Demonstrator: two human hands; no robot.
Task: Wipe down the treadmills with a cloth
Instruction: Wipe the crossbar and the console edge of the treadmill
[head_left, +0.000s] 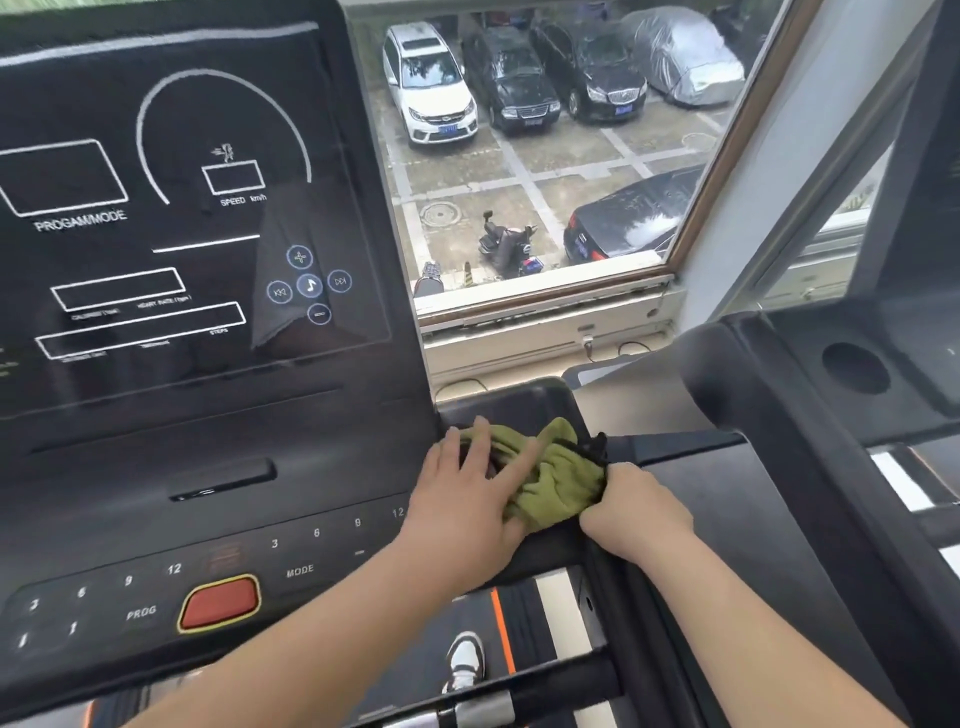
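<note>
A crumpled olive-green cloth (550, 475) lies in the tray at the right end of the black treadmill console (197, 467). My left hand (462, 504) lies flat with spread fingers on the cloth's left part, pressing it down. My right hand (631, 512) grips the cloth's right edge with curled fingers at the tray's rim. The dark display panel (171, 208) with white markings rises above the button row and the red stop button (221, 603).
A second treadmill's console (810, 384) with a round cup hole stands to the right, close by. A window (545, 156) behind looks down on parked cars. Below the console are the running belt (467, 618), a handlebar (519, 696) and my shoe (465, 662).
</note>
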